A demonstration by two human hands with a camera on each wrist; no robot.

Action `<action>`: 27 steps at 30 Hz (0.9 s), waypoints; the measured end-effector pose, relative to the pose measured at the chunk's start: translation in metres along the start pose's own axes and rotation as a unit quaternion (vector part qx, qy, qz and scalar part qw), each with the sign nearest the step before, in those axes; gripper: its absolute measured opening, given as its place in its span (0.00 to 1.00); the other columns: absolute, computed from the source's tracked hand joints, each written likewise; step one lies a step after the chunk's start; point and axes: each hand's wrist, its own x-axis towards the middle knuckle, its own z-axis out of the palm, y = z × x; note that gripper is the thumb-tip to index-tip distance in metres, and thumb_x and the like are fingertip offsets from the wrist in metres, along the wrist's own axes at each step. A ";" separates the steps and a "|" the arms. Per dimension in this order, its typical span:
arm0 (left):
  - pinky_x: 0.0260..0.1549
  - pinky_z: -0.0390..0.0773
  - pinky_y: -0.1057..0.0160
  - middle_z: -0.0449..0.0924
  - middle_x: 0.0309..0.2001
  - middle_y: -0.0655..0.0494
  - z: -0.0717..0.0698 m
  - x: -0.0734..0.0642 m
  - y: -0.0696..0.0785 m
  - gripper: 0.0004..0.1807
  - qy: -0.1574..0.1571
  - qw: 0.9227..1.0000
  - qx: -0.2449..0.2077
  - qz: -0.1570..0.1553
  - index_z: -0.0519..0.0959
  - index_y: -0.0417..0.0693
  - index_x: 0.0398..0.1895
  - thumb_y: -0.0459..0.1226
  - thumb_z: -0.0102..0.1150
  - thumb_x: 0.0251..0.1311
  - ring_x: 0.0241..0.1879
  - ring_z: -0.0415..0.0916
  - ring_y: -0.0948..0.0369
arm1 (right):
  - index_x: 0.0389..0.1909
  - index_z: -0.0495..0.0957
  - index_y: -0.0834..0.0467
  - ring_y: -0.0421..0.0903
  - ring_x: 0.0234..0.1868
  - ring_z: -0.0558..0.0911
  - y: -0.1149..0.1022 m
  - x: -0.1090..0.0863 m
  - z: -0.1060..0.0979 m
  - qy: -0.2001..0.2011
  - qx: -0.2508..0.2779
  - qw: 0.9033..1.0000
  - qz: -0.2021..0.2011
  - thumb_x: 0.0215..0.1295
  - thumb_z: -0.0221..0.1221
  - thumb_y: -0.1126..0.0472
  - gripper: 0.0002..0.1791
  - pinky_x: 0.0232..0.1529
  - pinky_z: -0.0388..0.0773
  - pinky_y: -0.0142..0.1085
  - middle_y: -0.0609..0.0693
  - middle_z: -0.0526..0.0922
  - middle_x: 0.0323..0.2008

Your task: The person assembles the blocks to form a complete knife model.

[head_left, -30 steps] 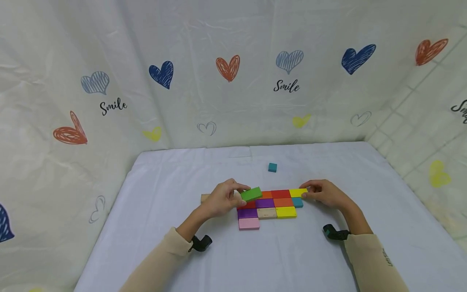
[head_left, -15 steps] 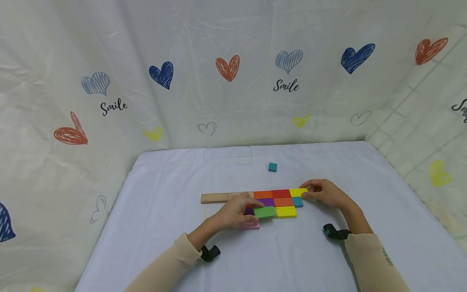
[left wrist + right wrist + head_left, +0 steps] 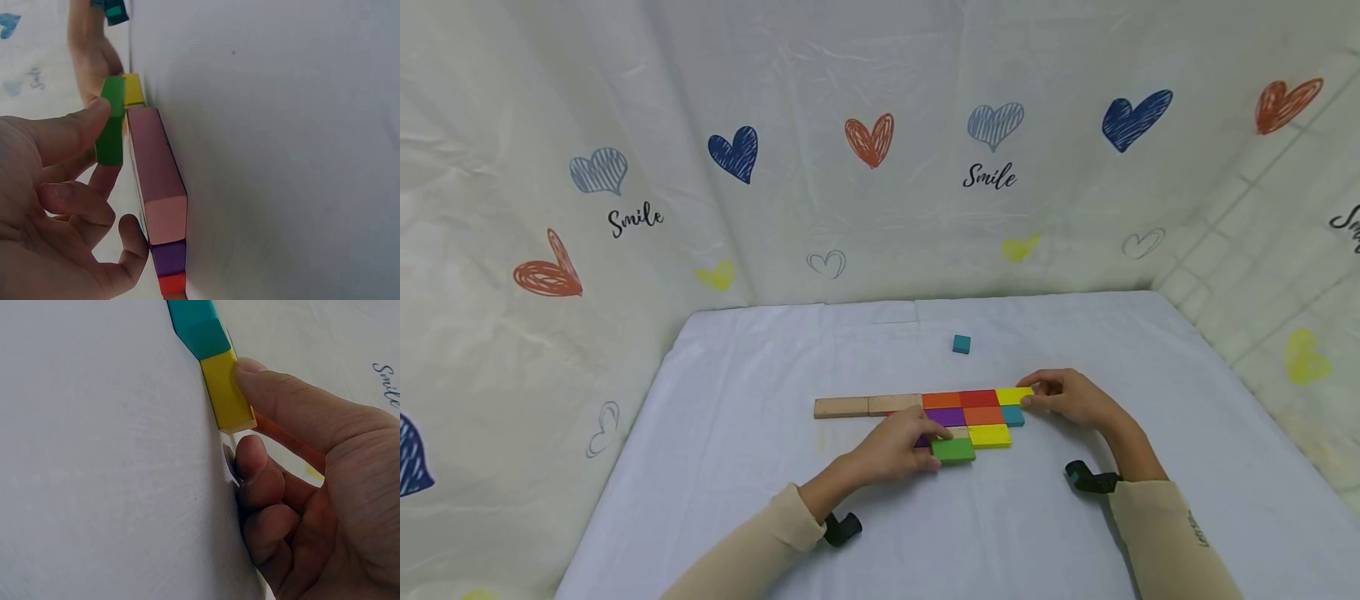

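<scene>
My left hand (image 3: 883, 450) pinches a green block (image 3: 953, 451) between thumb and fingers, at the near side of a flat layout of coloured blocks. In the left wrist view the green block stands raised beside a pink block (image 3: 153, 162), which the left hand mostly hides in the head view. My right hand (image 3: 1075, 398) holds the yellow block (image 3: 1015, 396) at the right end of the far row, thumb on it. Touching that block in the right wrist view is a teal block (image 3: 203, 337). Purple (image 3: 943, 416), orange (image 3: 982, 415) and red (image 3: 977, 398) blocks fill the rows.
Two plain wooden blocks (image 3: 841, 407) extend the far row to the left. A second yellow block (image 3: 989, 436) ends the third row. Behind the layout lies a loose teal block (image 3: 962, 344). White cloth (image 3: 745, 358) covers the table, and a heart-printed curtain surrounds it.
My left hand has carried the green block from above the layout's left part rightward and toward me, to its near edge. The right hand has stayed at the yellow block.
</scene>
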 end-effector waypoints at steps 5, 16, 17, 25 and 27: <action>0.41 0.71 0.73 0.76 0.45 0.62 0.002 0.000 0.003 0.21 -0.004 1.000 0.017 -0.014 0.84 0.56 0.58 0.40 0.73 0.60 0.43 0.70 0.67 | 0.57 0.83 0.54 0.50 0.38 0.73 0.000 0.000 0.000 0.001 0.001 1.000 -0.001 0.65 0.69 0.47 0.24 0.32 0.71 0.33 0.52 0.76 0.32; 0.35 0.71 0.75 0.77 0.44 0.62 0.006 0.000 0.004 0.23 -0.012 0.999 0.026 -0.025 0.84 0.58 0.59 0.40 0.74 0.59 0.40 0.68 0.71 | 0.58 0.83 0.54 0.50 0.39 0.73 0.000 0.000 0.000 -0.001 0.002 1.000 0.000 0.65 0.69 0.47 0.24 0.32 0.71 0.33 0.52 0.76 0.33; 0.35 0.71 0.75 0.77 0.44 0.63 0.006 0.000 0.004 0.23 -0.010 0.999 0.028 -0.023 0.84 0.58 0.59 0.40 0.74 0.59 0.39 0.68 0.71 | 0.58 0.83 0.54 0.50 0.39 0.73 0.000 0.000 0.000 -0.002 0.003 1.000 0.000 0.65 0.69 0.47 0.24 0.32 0.71 0.33 0.52 0.76 0.33; 0.33 0.70 0.75 0.75 0.41 0.64 0.006 0.002 0.005 0.21 -0.001 0.999 0.032 -0.022 0.85 0.57 0.56 0.41 0.75 0.58 0.37 0.68 0.70 | 0.58 0.83 0.54 0.49 0.38 0.73 -0.001 -0.001 0.000 -0.002 0.001 1.000 0.000 0.65 0.69 0.47 0.24 0.32 0.71 0.33 0.52 0.76 0.33; 0.34 0.70 0.75 0.75 0.41 0.64 0.006 0.002 0.005 0.21 -0.001 0.999 0.033 -0.023 0.85 0.56 0.56 0.41 0.75 0.57 0.37 0.68 0.70 | 0.58 0.83 0.54 0.49 0.38 0.73 -0.001 -0.001 0.000 -0.001 0.000 1.000 0.001 0.65 0.69 0.47 0.24 0.32 0.71 0.33 0.52 0.76 0.33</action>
